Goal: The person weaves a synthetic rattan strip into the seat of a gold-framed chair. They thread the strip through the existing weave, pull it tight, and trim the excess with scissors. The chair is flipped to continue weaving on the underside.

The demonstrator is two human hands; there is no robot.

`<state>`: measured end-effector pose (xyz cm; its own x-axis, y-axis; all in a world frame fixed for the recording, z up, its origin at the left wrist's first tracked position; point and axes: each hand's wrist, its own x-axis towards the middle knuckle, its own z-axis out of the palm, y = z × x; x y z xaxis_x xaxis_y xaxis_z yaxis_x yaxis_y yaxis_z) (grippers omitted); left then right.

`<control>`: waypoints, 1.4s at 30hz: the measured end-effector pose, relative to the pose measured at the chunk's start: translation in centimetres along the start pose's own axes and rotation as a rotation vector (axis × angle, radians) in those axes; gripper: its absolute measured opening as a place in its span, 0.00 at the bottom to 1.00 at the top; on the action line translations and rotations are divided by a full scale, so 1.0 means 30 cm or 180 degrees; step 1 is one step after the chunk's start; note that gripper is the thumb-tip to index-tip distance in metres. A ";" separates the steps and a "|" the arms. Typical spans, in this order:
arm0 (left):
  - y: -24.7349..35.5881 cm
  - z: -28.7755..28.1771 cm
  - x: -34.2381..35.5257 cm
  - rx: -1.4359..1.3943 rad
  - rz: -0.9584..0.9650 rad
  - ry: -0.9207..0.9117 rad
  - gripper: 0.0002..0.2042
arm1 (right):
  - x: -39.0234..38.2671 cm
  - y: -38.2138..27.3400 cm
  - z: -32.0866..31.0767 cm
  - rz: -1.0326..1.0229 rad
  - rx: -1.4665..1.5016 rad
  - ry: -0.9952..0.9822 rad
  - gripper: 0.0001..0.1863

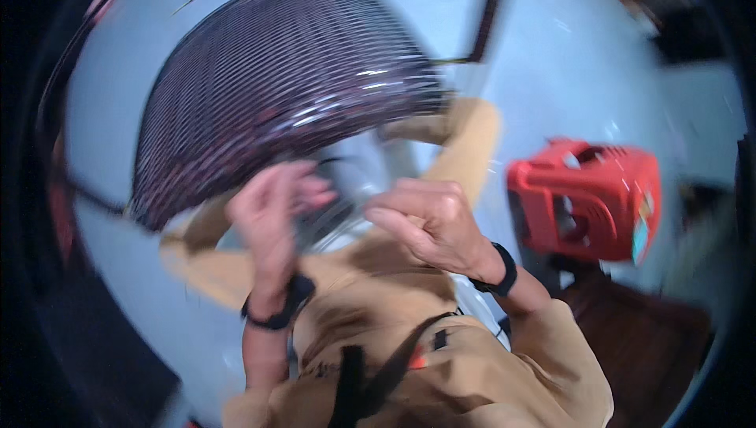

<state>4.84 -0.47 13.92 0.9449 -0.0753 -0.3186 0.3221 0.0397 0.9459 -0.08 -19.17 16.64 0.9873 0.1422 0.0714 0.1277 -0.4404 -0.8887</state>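
Note:
A large dark brown woven piece point(291, 66), with close ribbed rows and a curved outer edge, rests in front of me between my legs. My left hand point(272, 200) is raised just over its near edge. Motion smears its fingers, so their grip does not show. To the right, my right hand point(429, 219) is closed, thumb pressed against the curled fingers. Whatever it may hold is hidden. The two hands are apart. Between and below them lies a blurred dark grey shape point(335, 207) whose kind I cannot make out. Black bands circle both wrists.
A red plastic stool point(587, 200) lies tipped on the pale floor point(551, 58) at the right. Below it stands a dark brown wooden piece point(638, 341). My bent legs in tan trousers point(468, 144) flank the woven piece. Blurred dark items point(677, 26) fill the far right corner.

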 end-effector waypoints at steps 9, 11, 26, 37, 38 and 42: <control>-0.118 -0.013 0.054 -0.0243 0.0215 -0.0051 0.11 | -0.547 0.295 -0.809 0.1242 -0.1700 0.4116 0.10; -0.113 -0.014 -0.012 -0.0213 0.0203 -0.0077 0.11 | -0.888 0.397 -1.054 0.1673 -0.2117 0.4789 0.12; -0.091 0.055 -0.142 -0.0053 0.0385 0.0109 0.08 | -1.549 0.955 -1.655 0.3212 -0.3815 0.2021 0.20; -0.168 0.116 -0.285 -0.0099 0.1532 0.0300 0.08 | -1.027 0.629 -1.128 0.0754 -0.0024 0.4648 0.16; -0.158 0.129 -0.282 -0.0139 0.1355 0.0244 0.08 | -0.964 0.581 -1.067 0.0515 0.0701 0.4260 0.16; -0.201 0.169 -0.284 0.0121 0.1130 0.0181 0.10 | -0.669 0.361 -0.729 0.0144 0.1241 0.3001 0.15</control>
<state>-5.44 -5.11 11.23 0.9996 -0.0080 0.0283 -0.0282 0.0164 0.9995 -16.45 -46.19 15.50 0.6846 -0.6974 0.2121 0.2148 -0.0850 -0.9729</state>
